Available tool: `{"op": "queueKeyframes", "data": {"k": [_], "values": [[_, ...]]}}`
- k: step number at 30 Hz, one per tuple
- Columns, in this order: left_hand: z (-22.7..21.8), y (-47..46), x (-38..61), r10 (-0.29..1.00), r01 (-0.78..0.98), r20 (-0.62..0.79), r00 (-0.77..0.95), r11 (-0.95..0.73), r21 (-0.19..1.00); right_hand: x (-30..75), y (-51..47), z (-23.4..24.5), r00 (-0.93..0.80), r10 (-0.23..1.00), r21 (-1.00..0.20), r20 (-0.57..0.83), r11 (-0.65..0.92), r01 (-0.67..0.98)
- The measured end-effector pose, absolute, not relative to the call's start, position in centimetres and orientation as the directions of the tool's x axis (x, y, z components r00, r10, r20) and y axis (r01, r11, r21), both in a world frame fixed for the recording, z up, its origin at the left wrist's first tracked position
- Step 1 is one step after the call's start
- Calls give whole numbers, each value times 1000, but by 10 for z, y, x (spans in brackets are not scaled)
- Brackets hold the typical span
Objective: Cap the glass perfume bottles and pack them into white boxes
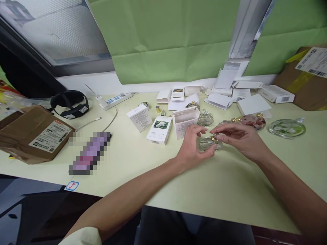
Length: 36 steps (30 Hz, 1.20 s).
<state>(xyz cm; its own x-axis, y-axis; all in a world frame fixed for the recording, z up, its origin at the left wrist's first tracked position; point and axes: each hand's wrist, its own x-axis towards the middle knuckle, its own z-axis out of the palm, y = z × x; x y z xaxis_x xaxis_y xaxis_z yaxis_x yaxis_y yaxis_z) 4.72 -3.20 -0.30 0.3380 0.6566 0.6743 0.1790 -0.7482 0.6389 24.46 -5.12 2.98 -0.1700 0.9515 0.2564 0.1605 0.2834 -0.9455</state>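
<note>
My left hand (190,146) is wrapped around a small round clear glass bottle (211,144) just above the pale yellow table (143,163). The fingertips of my right hand (240,137) pinch the bottle's gold cap (214,137). Right behind my hands an open white box (184,122) stands upright. To its left lies a white box with a flower picture (159,129), and another white box (139,117) beyond that.
More glass bottles sit behind: one clear (205,119), one reddish (252,121), one greenish (287,127). Flat white boxes and cartons (224,95) line the back. Brown parcels lie far left (33,134) and far right (304,78). A power strip (114,100), black strap (68,103) and blurred purple object (90,153) lie left.
</note>
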Motion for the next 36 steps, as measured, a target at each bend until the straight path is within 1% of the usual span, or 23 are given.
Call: {"op": "queueKeyframes", "data": {"k": [4, 6, 10, 11, 12, 14, 17, 20, 23, 26, 28, 33, 34, 36], "values": [[-6, -31, 47, 621, 165, 689, 373, -775, 610, 246, -48, 26, -231, 945, -948, 230, 271, 164], [-6, -31, 47, 607, 177, 694, 388, -788, 590, 247, -47, 25, -249, 943, -950, 222, 267, 161], [-4, -32, 46, 598, 206, 702, 387, -798, 566, 253, -48, 27, -336, 917, -955, 213, 268, 126], [-3, -32, 46, 599, 213, 703, 383, -798, 563, 255, -48, 28, -358, 912, -954, 200, 264, 140], [-3, -32, 46, 601, 221, 703, 379, -797, 562, 256, -49, 28, -378, 909, -949, 178, 260, 179], [-2, -32, 46, 605, 232, 705, 370, -795, 560, 258, -50, 27, -411, 904, -910, 115, 262, 320], [-2, -32, 46, 615, 241, 701, 361, -788, 567, 254, -50, 23, -415, 908, -799, 59, 292, 525], [-2, -31, 47, 618, 247, 699, 360, -786, 567, 244, -51, 18, -401, 914, -735, 53, 308, 605], [-1, -31, 47, 626, 235, 696, 352, -779, 581, 233, -54, 15, -409, 909, -739, 83, 331, 586], [2, -31, 48, 663, 225, 667, 341, -746, 626, 223, -56, 13, -423, 899, -785, 116, 344, 515], [5, -31, 47, 684, 216, 642, 347, -724, 655, 221, -57, 12, -438, 895, -808, 87, 321, 495], [9, -28, 43, 705, 153, 561, 434, -672, 725, 232, -54, 11, -528, 846, -826, -73, 245, 508], [10, -28, 42, 708, 140, 545, 449, -658, 739, 234, -53, 12, -540, 837, -831, -88, 237, 503], [10, -26, 41, 721, 127, 518, 459, -631, 766, 237, -52, 13, -535, 842, -829, -61, 257, 498]]}}
